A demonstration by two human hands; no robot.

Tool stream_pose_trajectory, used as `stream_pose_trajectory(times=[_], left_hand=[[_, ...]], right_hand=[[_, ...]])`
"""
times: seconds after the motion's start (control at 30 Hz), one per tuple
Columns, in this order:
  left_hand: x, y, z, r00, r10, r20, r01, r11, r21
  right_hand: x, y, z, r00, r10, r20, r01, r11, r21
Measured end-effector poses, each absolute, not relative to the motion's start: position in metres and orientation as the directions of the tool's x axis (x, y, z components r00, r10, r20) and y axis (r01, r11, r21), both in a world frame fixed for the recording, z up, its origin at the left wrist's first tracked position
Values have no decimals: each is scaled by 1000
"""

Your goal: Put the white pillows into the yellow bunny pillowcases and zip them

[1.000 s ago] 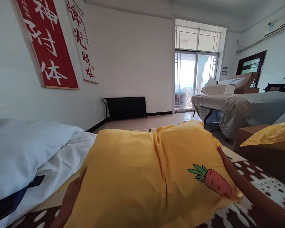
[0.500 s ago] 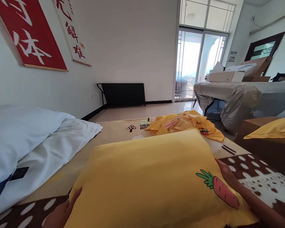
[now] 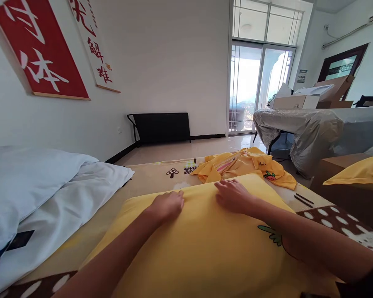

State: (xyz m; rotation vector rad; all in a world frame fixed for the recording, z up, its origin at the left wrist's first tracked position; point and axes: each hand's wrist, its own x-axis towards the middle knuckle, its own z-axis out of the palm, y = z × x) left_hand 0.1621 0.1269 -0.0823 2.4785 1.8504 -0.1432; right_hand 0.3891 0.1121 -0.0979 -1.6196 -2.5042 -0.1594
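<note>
A plump yellow pillow (image 3: 192, 244) with a carrot print lies on the patterned bed cover in front of me. On its upper part, left of the middle, rests my left hand (image 3: 168, 205), fingers bent over the fabric near the far edge; whether it pinches the cloth is hard to tell. My right hand (image 3: 234, 194) lies on the same far edge further right, its fingers apart on the surface. The right forearm covers most of the carrot. Beyond the pillow is a crumpled yellow cloth (image 3: 245, 163).
White bedding (image 3: 65, 194) is heaped at the left. A cardboard box (image 3: 338, 198) with another yellow pillow (image 3: 360, 171) stands at the right. Behind it is a plastic-covered table (image 3: 298, 120) bearing boxes. A black folded panel (image 3: 163, 128) leans by the wall.
Both hands have left the pillow's left and right sides and moved inward to its far edge. The forearms now cross over the pillow. The view has tilted slightly upward.
</note>
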Motion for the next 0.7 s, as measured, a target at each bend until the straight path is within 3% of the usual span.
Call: stream_pose_trajectory(times=[0.1,0.23,0.4,0.7], left_hand=[[199,160,-96,330,940,-89,944,-331,-3],[191,178,-126,415,907,-70,908,-408,98],[157,189,-143,383,921,-73,898,-353,263],[73,215,-152,131,976,-177,911,-48,409]], right_hand=[[348,146,-107,-475,876,83,879,476,5],[355,178,-135,-525,848,73,848,529,-47],[380,196,-151,-570,816,94,788,575,-220],[473,215,-156,-333,943,1,812,287,-507]])
